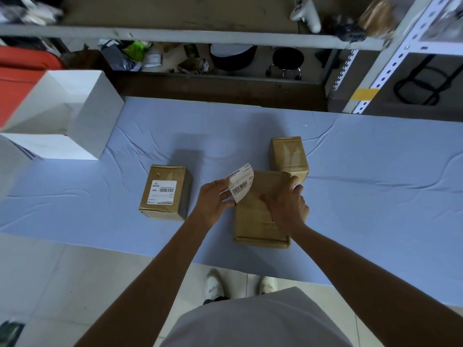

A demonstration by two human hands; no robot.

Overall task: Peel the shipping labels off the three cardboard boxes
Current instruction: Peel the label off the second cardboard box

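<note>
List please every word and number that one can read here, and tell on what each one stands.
"MX": left label on the left box.
"MXRC 03": left label.
"27/42": left label.
"7/42": peeled label, pinched by the left hand; the right hand grips the middle box.
"MX": peeled label.
Barcode digits and fine print on both labels: too small to read.
Far box: no text shows.

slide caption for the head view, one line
Left hand peels the label off the middle box, right hand holding it.
</note>
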